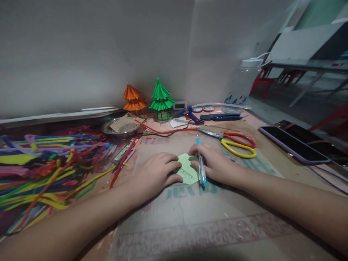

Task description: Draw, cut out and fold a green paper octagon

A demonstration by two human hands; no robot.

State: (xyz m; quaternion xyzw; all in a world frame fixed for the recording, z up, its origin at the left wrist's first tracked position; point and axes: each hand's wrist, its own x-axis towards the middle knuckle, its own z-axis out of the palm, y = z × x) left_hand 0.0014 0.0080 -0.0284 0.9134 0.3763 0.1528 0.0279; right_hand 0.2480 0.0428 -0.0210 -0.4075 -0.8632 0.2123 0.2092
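A small light-green piece of paper point(187, 167) with cut corners lies on the work surface between my hands. Dark lines and a row of ruler-like tick marks show on it; I cannot tell whether a clear ruler lies over it. My left hand point(157, 168) grips the paper's left edge, thumb and fingers curled against it. In my right hand point(210, 161) is a clear and blue pen point(201, 165), tilted with one end toward the far side. My right fingertips also touch the paper's right edge.
Colourful pipe cleaners point(46, 170) heap at left beside a metal bowl point(122, 127). Orange point(133, 98) and green point(162, 96) tree models stand behind. Scissors point(231, 141), a glue gun point(191, 115), blue-handled pliers point(221, 117), a bottle point(241, 85) and a phone point(293, 143) lie around.
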